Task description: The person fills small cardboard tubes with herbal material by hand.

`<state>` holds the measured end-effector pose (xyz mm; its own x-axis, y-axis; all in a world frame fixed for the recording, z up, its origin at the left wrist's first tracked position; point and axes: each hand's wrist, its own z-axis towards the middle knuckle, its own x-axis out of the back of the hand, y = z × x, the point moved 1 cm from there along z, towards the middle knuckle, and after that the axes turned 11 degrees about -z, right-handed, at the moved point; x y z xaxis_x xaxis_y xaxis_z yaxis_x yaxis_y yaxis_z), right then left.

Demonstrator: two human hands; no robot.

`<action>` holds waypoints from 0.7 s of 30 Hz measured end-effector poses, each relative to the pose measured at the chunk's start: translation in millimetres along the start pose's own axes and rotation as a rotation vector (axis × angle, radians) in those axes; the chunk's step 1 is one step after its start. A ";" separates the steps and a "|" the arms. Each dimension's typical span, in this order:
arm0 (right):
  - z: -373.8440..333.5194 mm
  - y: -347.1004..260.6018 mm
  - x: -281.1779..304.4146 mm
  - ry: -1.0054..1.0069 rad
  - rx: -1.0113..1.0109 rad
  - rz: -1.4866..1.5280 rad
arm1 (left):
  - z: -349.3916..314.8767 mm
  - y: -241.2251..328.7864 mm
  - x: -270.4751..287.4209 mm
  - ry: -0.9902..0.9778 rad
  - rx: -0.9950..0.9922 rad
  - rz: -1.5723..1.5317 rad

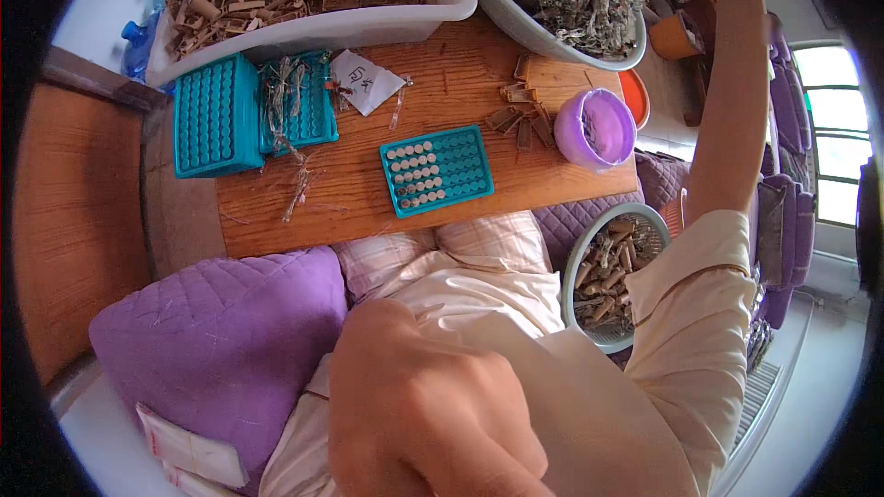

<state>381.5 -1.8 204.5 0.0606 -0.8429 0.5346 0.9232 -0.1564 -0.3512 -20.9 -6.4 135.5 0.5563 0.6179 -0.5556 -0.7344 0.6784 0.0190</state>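
My left hand (428, 400) is raised close in front of my body, low in the middle of the view, its fingers curled closed. What it holds, if anything, is hidden. My right forearm (732, 101) stretches up along the right side to the upper edge, and the hand itself is cut off there. On the wooden table (350, 193) in front of me lies a teal tray (447, 133) with rows of round holes. Several pale round pieces (419, 170) fill its left part; two or so near the front corner look darker.
A white bin (442, 14) of brown tube-like pieces and a basin (635, 51) of clear, wiry parts stand at the back. Stacked teal trays (216, 120), a paper note (364, 81), brown pieces (525, 120) and a purple bucket (599, 129) share the table. A grey basket (571, 285) sits right.
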 end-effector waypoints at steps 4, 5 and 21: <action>-25.2 20.8 16.0 -0.179 -0.018 -0.079 | 6.1 -9.0 3.5 -0.076 -0.099 -0.002; -30.8 25.6 16.6 -0.182 -0.164 0.033 | 2.3 -9.3 3.6 -0.076 -0.097 -0.009; -59.2 80.6 15.3 -0.538 -0.396 0.374 | -19.2 -8.5 25.8 0.084 0.281 0.094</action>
<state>434.4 -57.8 138.9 0.6123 -0.5248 0.5913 0.6061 -0.1687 -0.7773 -7.8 -3.8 105.0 0.4487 0.6559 -0.6070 -0.6383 0.7106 0.2961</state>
